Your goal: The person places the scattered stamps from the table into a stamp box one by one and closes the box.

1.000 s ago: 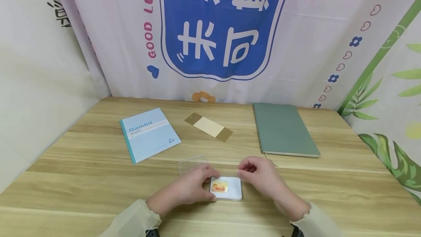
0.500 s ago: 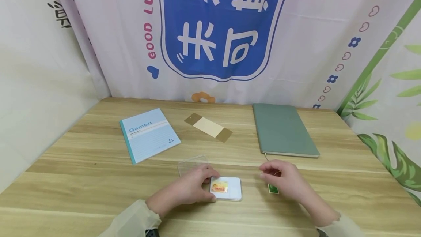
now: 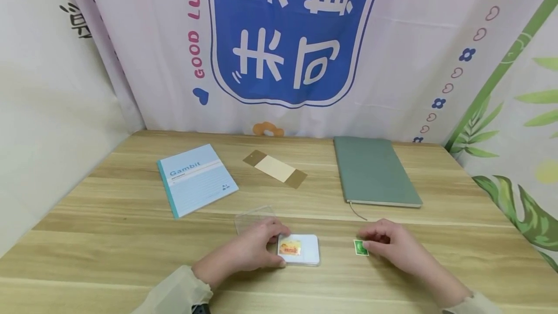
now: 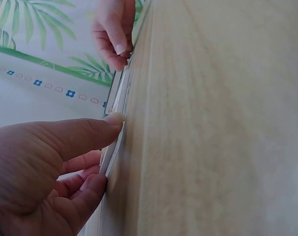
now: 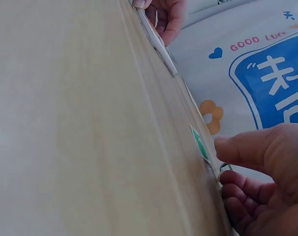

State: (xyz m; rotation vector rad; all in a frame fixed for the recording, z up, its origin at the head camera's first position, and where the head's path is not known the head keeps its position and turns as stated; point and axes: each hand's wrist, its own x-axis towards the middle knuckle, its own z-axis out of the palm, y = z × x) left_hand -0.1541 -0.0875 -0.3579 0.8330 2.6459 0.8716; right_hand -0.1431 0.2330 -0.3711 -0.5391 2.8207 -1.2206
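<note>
1. On the wood-grain table [image 3: 131, 265] lies a thin, flat white rectangular piece with rounded corners [image 3: 311, 251] and a clear-looking rim; seen edge-on from the left wrist, it shows narrow layers.

2. A small, shiny yellow-and-orange rectangular picture [image 3: 289, 247] sits on the left part of its white face. Red-orange marks run along the picture's lower portion, too small to read.

3. The left hand [image 3: 253, 248] grips the white piece at its left end, thumb at the near edge and fingers at the far edge.

4. To the right of the white piece, a strip of wood between them, is a small green rectangular paper piece with a pale border [image 3: 361, 247]. A lighter green shape shows inside the border; finer detail is too small to make out. Whether it lies fully flat I cannot tell.

5. The right hand [image 3: 394, 246] is just beside this green piece, thumb and loosely bent fingers apart with a gap between them. The thumb tip is at the green piece's right edge in the head view; whether they touch is unclear.

6. A clear, colourless flat rectangular sheet [image 3: 250, 217] lies behind the left hand, partly hidden by it.
</note>
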